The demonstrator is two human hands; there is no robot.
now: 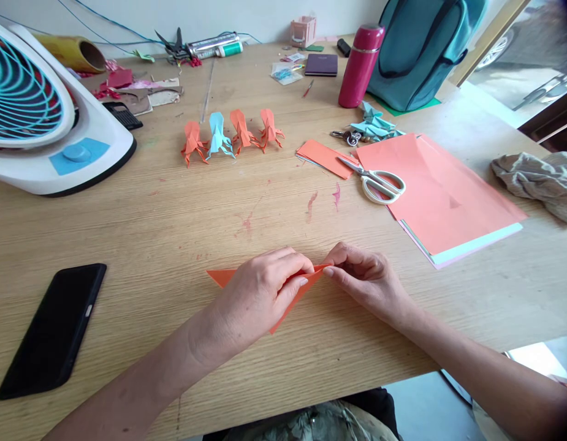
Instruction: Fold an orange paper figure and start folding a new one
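Note:
An orange paper folded into a triangle (221,277) lies on the wooden table (173,226) near the front edge. My left hand (260,294) presses down on its middle with the fingers curled over the fold. My right hand (363,275) pinches the paper's right corner between thumb and fingers. Most of the paper is hidden under my left hand. Farther back stands a row of folded paper figures (232,138), three orange and one light blue.
White-handled scissors (379,182) lie on a stack of orange sheets (444,196) at the right. A black phone (53,331) lies at the front left, a white fan (39,116) at the back left. A pink bottle (360,64), a teal bag (421,49) and a crumpled cloth (540,177) are at the right.

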